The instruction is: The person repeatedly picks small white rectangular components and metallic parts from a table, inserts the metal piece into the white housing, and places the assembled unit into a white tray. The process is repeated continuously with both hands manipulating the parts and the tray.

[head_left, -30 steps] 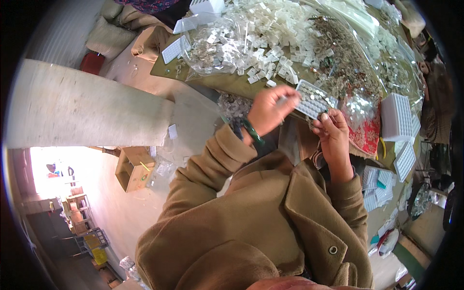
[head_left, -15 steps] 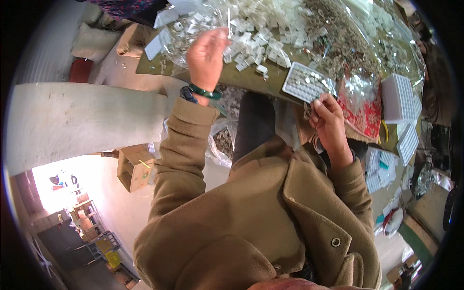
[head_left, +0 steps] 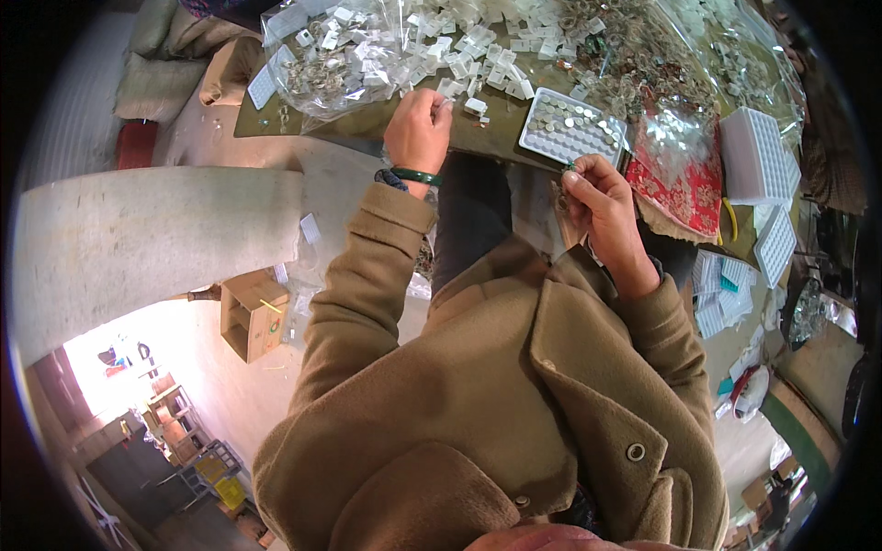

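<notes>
My left hand [head_left: 418, 133], a green bangle at its wrist, is raised at the table's near edge with fingers closed in a pinch. What is in the pinch, if anything, is too small to make out. Just beyond it lie small white square tags [head_left: 476, 107]. My right hand [head_left: 602, 197] pinches something tiny and greenish at its fingertips, just below the white gridded tray [head_left: 560, 142]. Small round silvery pieces [head_left: 565, 119] fill part of that tray. Left of the tray, a clear plastic bag [head_left: 344, 78] holds white tags and small metal-looking bits.
A heap of tangled brownish small pieces [head_left: 634, 69] covers the far right of the table [head_left: 496, 138]. Red patterned cloth [head_left: 684, 188] hangs over the near edge. Stacked white trays [head_left: 753, 156] stand at right. A cardboard box [head_left: 250, 317] sits on the floor at left.
My left hand has come down and nearer, away from the pile, and the thin white strip by its fingertips no longer shows. My right hand has shifted slightly left, still pinching; the whole view has shifted.
</notes>
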Available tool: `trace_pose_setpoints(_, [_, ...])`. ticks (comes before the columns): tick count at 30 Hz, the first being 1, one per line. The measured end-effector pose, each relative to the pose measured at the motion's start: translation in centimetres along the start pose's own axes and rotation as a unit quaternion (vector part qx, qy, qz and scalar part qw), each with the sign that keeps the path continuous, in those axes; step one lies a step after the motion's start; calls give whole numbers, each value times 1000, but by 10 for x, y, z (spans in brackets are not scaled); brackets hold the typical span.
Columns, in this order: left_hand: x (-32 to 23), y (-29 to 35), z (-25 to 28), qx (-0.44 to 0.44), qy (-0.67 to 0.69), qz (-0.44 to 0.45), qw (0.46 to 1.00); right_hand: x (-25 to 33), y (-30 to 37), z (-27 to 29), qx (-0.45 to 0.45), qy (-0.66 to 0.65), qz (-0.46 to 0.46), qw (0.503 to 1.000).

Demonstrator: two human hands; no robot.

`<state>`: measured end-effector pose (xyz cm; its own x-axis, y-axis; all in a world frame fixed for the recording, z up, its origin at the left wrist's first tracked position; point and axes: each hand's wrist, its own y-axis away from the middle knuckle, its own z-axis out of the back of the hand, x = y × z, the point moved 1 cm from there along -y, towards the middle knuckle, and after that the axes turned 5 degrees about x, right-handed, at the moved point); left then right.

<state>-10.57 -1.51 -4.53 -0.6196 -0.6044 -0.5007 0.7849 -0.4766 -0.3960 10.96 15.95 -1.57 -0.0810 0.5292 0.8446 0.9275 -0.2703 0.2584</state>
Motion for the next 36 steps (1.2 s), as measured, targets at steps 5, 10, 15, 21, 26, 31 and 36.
trace_pose_setpoints(5, [-11, 4, 11, -39, 295, 171, 939, 0, -1, -5, 6, 35, 36, 999])
trace_pose_setpoints(10, [-49, 23, 35, 143, 427, 231, 863, 16, 0, -12, 15, 113, 71, 991])
trace_pose_setpoints(15, [-97, 45, 40, 372, 469, 185, 779, 27, 3, -17, 47, 204, 120, 970])
trace_pose_setpoints(21, [-113, 55, 32, 375, 657, 222, 615, 25, 15, -6, 30, 175, 64, 982])
trace_pose_setpoints(26, [-124, 70, 14, 285, 668, 179, 663, 20, 17, -2, 14, 99, 56, 993])
trace_pose_setpoints(31, [-125, 77, 0, 199, 657, 241, 686, 7, 12, -3, 26, -95, 16, 995])
trace_pose_setpoints(36, [-129, 76, 2, 189, 659, 200, 701, 7, 14, -2, 25, -79, 23, 996])
